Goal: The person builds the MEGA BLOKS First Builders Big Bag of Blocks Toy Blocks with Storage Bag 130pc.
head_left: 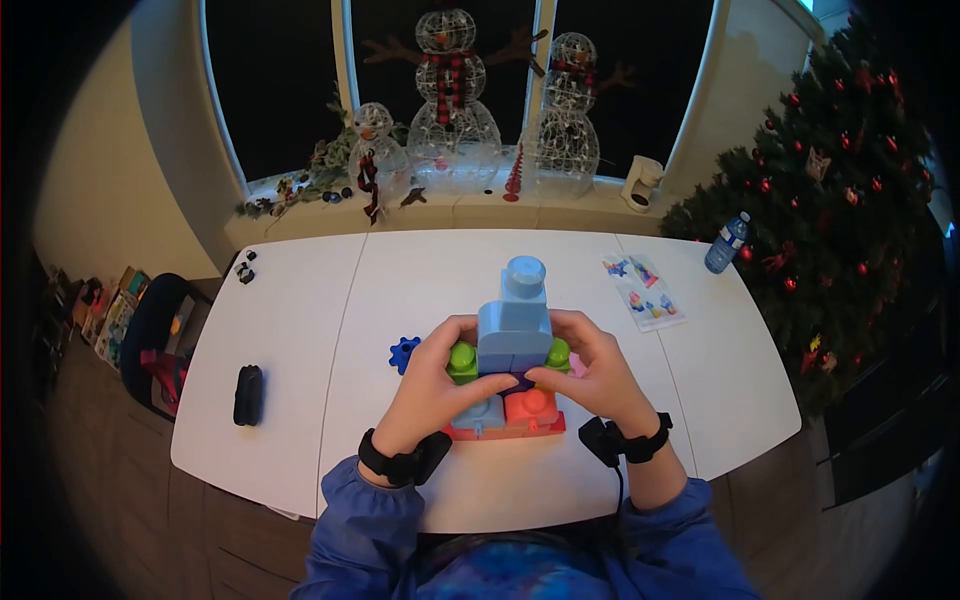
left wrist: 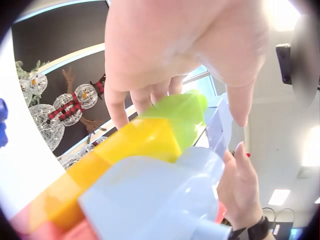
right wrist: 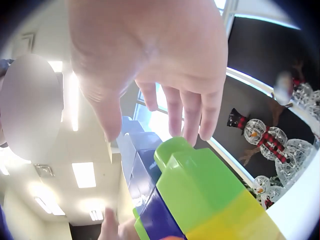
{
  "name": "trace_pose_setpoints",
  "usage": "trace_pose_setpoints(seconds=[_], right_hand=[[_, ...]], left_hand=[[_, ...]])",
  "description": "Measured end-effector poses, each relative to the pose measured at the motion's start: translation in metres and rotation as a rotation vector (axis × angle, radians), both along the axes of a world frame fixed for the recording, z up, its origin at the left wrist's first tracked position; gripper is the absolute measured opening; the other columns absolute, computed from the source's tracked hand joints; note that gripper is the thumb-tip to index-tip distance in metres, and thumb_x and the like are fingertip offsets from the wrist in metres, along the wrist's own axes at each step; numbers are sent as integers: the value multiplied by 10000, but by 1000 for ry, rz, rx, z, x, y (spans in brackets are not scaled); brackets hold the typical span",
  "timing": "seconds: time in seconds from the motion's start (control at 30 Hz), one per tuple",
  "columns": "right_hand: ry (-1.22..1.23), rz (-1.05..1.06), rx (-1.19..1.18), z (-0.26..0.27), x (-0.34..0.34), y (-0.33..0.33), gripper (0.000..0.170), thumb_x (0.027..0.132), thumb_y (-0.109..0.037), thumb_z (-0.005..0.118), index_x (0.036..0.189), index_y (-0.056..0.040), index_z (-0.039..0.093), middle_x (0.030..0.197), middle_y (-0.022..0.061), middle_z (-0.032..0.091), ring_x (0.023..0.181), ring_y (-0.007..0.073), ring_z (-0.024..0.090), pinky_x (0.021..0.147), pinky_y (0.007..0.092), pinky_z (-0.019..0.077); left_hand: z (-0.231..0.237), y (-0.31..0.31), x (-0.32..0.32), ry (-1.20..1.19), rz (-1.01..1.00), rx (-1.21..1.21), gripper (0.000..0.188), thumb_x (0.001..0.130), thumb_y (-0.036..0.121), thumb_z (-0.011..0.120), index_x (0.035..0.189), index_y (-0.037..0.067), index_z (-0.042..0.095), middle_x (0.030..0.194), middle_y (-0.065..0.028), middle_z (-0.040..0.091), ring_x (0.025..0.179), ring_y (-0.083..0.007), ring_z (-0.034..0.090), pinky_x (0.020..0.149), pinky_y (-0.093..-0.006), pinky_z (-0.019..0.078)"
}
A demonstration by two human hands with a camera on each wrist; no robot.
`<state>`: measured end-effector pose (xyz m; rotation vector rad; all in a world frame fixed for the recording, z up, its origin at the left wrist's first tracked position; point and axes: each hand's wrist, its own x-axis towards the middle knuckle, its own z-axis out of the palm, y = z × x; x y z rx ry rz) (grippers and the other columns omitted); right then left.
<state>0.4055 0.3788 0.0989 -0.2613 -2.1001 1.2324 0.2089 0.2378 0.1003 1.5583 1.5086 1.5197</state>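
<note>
A tower of toy building blocks (head_left: 515, 330) stands before me, light blue pieces at its top. Lime green blocks (head_left: 462, 362) flank it, with yellow blocks (left wrist: 145, 142) under them and a purple block (right wrist: 156, 218) in the middle. Lower down sit a light blue block (head_left: 480, 413) and an orange-red block (head_left: 531, 404) on a red base (head_left: 553, 429). My left hand (head_left: 437, 375) holds the tower from the left, thumb in front and fingers behind. From the right, my right hand (head_left: 600, 372) holds it likewise, the two thumbs nearly meeting.
A blue gear-shaped piece (head_left: 404, 354) lies left of the tower. On the white table (head_left: 270, 330) are a black case (head_left: 248, 395), small dark items (head_left: 245, 267), a picture sheet (head_left: 650, 300) and a water bottle (head_left: 728, 243). Wire snowmen (head_left: 453, 110) line the windowsill.
</note>
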Motion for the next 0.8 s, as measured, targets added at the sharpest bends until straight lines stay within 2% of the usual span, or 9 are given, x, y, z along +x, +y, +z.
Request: trace_pose_setpoints(seconds=[0.07,0.27,0.37,0.47,0.57,0.67,0.77,0.8], right_hand=[[6,-44,8,-2,-4,-3,525,842,-99,846,1306,-3,619,1182,138,730,1083,220,709,962,344,551],[16,-70,72,-4,-6,-4,513,829,-90,846,1284,-1,628,1117,137,739,1000,215,714,891,333,552],[-1,-80,88,-2,-4,-5,518,825,-94,848,1284,-1,628,1117,147,736,1001,226,715,893,334,550],[-11,-84,98,-2,-4,-5,522,834,-123,849,1290,-4,624,1126,143,735,1042,251,714,907,359,550],[-74,-109,267,7,4,-5,543,846,-159,847,1314,-11,615,1138,134,734,1087,281,707,921,389,551],[-125,-171,188,4,21,-5,559,860,-186,841,1338,-18,605,1170,136,733,1117,311,696,941,411,550],[-264,-150,132,-11,31,0,537,879,-171,823,1343,-15,600,1182,156,734,1104,320,705,938,409,568],[-242,-144,123,-16,30,0,520,887,-160,814,1338,-12,600,1179,161,736,1093,320,711,927,407,578]], left_hand=[[0,4,2,68,68,6,565,806,147,894,1269,10,600,1135,-94,701,1048,-166,653,935,-325,524],[4,7,2,68,70,5,487,810,150,883,1198,-1,631,1060,-98,717,999,-158,657,909,-327,529],[2,8,3,54,66,18,470,806,146,881,1183,-1,641,1032,-93,724,970,-157,658,900,-330,530],[-2,8,1,85,58,8,548,805,159,888,1250,-2,611,1121,-112,710,1046,-183,667,926,-335,534],[-7,5,-2,124,104,207,672,808,215,895,1355,5,565,1251,-176,685,1148,-257,679,946,-381,553],[-22,-22,-19,87,105,38,697,857,169,860,1438,33,500,1323,-120,642,1250,-258,632,1018,-404,538],[-37,-33,-18,-2,35,-184,636,907,160,816,1448,44,502,1312,-113,656,1256,-253,631,1034,-432,540],[-35,-35,-13,-30,37,-162,558,954,138,762,1440,36,507,1290,-119,664,1257,-246,635,1036,-427,548]])
